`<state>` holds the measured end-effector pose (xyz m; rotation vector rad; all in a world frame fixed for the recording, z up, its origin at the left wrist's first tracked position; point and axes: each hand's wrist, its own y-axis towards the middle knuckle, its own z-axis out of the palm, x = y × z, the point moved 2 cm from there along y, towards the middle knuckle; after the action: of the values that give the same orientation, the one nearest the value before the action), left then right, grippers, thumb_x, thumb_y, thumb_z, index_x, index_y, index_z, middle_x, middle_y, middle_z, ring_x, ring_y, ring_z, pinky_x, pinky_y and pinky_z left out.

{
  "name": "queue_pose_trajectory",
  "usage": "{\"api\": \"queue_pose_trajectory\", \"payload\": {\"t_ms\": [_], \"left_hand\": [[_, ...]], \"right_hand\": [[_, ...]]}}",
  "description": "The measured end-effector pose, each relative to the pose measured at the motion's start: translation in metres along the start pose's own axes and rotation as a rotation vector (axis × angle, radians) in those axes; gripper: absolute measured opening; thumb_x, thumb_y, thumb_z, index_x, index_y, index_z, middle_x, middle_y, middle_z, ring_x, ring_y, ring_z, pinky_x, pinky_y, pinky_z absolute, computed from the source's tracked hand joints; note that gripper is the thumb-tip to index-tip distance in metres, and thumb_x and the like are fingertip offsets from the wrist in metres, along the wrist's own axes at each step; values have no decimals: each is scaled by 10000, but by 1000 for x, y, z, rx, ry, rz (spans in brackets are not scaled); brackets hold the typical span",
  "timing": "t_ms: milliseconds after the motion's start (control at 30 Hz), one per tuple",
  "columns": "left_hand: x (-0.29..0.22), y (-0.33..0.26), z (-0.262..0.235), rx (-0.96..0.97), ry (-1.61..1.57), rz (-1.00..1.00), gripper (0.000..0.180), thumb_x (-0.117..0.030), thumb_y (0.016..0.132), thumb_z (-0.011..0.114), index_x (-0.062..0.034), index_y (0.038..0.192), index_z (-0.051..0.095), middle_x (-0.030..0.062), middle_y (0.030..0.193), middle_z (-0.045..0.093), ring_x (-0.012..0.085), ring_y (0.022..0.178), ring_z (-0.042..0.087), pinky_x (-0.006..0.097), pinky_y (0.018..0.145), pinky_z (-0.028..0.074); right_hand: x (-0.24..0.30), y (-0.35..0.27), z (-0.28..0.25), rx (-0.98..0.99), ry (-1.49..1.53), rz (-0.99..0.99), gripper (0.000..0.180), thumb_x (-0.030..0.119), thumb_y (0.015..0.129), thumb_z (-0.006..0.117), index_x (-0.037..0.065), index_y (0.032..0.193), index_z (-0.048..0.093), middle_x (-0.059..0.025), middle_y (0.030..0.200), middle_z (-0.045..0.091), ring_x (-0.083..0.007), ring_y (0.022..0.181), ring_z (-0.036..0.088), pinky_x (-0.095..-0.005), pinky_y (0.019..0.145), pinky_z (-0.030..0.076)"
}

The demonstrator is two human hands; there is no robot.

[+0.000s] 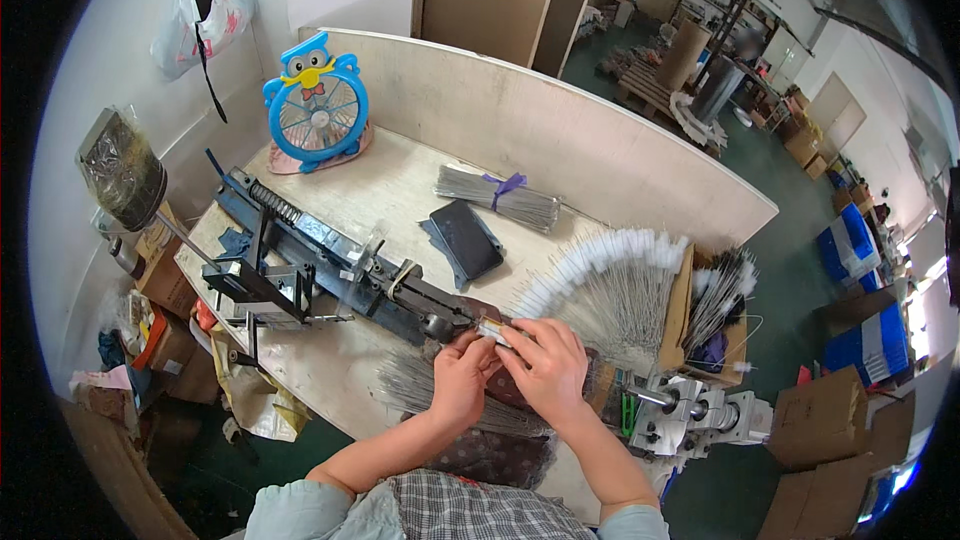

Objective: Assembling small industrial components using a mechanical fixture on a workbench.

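My two hands work close together at the front end of a long dark metal bench machine (350,265). My left hand (462,378) is closed in a pinch, and what its fingertips hold is hidden. Beside it my right hand (548,368) has its thumb and fingers closed around a small whitish piece (492,331), too small to make out fully. Thin wires (400,380) lie in a loose pile by my left forearm. Just beyond my right hand, many thin wire brushes with white tufted ends (610,285) are fanned across the table.
A bundle of wires tied with purple ribbon (495,196) and a black phone-like slab (466,242) lie farther back. A blue cartoon fan (318,110) stands at the far left. At right are a cardboard box of wire brushes (680,325) and a metal mechanism (695,415).
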<state>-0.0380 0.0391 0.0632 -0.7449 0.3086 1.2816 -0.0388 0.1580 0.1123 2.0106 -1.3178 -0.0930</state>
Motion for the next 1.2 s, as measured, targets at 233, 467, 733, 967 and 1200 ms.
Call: {"api": "queue_pose_trajectory", "payload": {"t_ms": [233,467,733,967,1200], "left_hand": [[0,3,-1,4,42,2,117,-135,907,535,-27,953,539,45,876,588,150,822,600,311,781,483],[0,1,-10,32,-54,-48,444,-399,963,374,3,1077,521,102,1008,603,214,916,603,363,846,469],[-2,-4,-3,43,125,-81,590,-524,961,285,-5,1201,432,121,1147,535,238,1043,555,369,895,435],[-4,-22,-20,46,451,-197,491,-346,965,433,-23,1327,360,163,1357,423,267,1192,482,373,954,407],[-76,-19,-135,-261,284,96,394,-250,887,582,-68,1230,517,90,1112,606,189,946,591,314,803,480]], "right_hand": [[1,5,-11,-3,23,7,259,191,686,738,108,927,693,-9,932,639,-196,890,585,-338,724,453],[-9,-10,-19,163,-125,19,222,164,668,738,85,868,684,-7,816,621,-219,835,571,-345,723,436],[-11,-12,-35,96,-63,-1,170,116,686,714,87,849,677,-31,789,627,-227,835,560,-341,745,435],[-14,-72,-36,435,69,205,218,177,766,675,65,953,657,-56,835,645,-228,741,613,-336,617,499],[-29,-102,-22,560,49,273,145,168,800,633,107,929,662,-50,814,586,-250,740,624,-368,597,507]]}}
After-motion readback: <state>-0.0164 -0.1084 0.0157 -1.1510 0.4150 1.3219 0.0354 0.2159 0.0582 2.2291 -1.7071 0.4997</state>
